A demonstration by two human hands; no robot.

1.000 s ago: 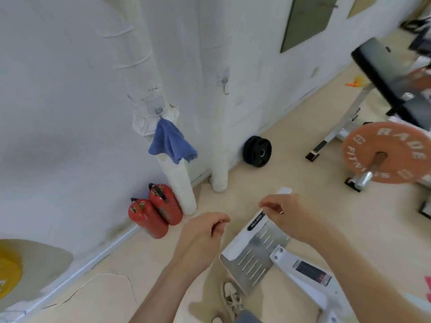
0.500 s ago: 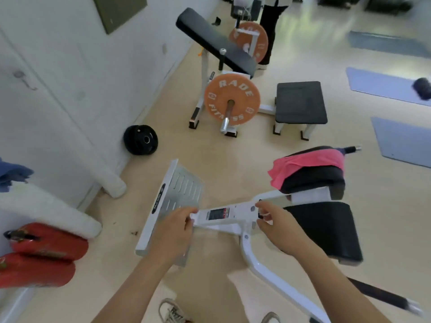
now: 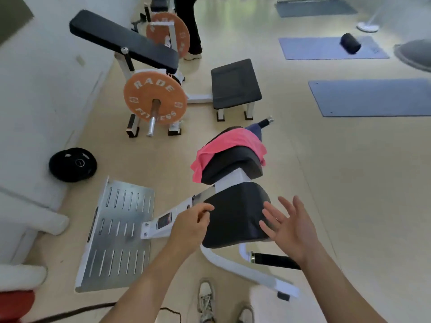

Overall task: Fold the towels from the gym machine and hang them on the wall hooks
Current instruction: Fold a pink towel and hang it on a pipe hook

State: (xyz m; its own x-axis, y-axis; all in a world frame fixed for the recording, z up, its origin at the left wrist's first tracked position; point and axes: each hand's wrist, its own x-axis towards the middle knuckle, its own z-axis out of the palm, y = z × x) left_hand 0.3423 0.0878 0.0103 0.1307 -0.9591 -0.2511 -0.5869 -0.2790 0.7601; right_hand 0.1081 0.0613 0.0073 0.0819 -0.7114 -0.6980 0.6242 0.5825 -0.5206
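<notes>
The pink towel (image 3: 229,145) lies draped over the far black pad (image 3: 233,164) of the gym machine, ahead of both hands and not yet touched; a dark blue cloth (image 3: 255,131) peeks from behind it. It looks light and limp, so I'd pinch the loose edge hanging down the pad's left side. The right hand (image 3: 289,226) hovers spread and empty beside the nearer pad (image 3: 235,215), while the left hand (image 3: 190,226), fingers loosely curled on nothing, sits over the white frame (image 3: 163,220). Half a second back both hands were lower by that frame; now they reach toward the pads.
</notes>
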